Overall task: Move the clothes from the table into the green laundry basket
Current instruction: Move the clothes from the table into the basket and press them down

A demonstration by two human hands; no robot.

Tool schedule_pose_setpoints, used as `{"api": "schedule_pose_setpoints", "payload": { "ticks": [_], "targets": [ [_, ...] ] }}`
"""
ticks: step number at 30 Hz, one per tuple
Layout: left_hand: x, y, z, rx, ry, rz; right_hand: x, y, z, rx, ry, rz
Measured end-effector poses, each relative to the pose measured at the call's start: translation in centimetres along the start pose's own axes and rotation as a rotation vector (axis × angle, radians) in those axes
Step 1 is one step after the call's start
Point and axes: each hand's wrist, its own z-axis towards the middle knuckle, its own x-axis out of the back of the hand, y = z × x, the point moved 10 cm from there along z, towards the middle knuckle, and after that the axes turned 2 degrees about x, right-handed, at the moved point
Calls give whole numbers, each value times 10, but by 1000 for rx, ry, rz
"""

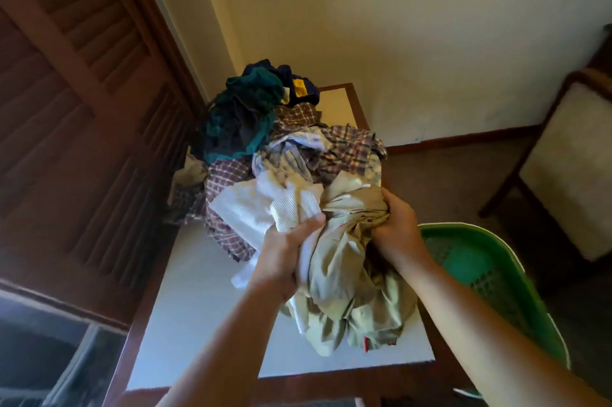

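Observation:
A heap of clothes [281, 141] lies on the white-topped table [198, 323]: teal and dark garments at the far end, plaid shirts in the middle, white cloth nearer. Both hands lift a bundle of beige and white garments [344, 290] off the near end of the heap. My left hand [284, 257] grips the white cloth on the bundle's left side. My right hand [394, 224] grips the beige cloth on its right side. The bundle hangs down over the table. The green laundry basket [516, 257] stands on the floor just right of the table, below my right forearm.
A dark wooden louvred door [82, 108] fills the left side. A wooden chair with a pale cushion [569, 174] stands at the right, beyond the basket. Brown carpet [447, 181] lies between table, chair and wall.

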Motion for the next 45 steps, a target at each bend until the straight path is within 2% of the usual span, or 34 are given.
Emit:
{"api": "schedule_pose_setpoints", "payload": {
  "ticks": [5, 11, 17, 22, 26, 35, 40, 43, 45],
  "targets": [
    [-42, -62, -33, 88, -122, -12, 58, 4, -71, -34, 142, -64],
    [-97, -117, -68, 188, -175, -12, 134, 8, -133, -74, 289, -156],
    [-168, -156, -74, 243, -210, -20, 215, 22, -150, -103, 394, -276],
    [-241, -180, -62, 302, -208, -176, 276, 44, -136, -116, 457, -299],
    [-285, -194, -33, 290, -92, -292, 320, 74, -110, -125, 471, -280],
    [-298, -209, 23, 172, 414, -320, 370, 156, -45, -210, 396, -388],
    [-276, -212, 34, 67, 551, -231, 364, 203, -37, -349, 317, -420],
    [-269, -213, 38, 55, 570, -225, 353, 239, -37, -438, 239, -384],
    [-268, -216, 39, 69, 583, -218, 338, 253, -38, -493, 92, -381]
  ]
}}
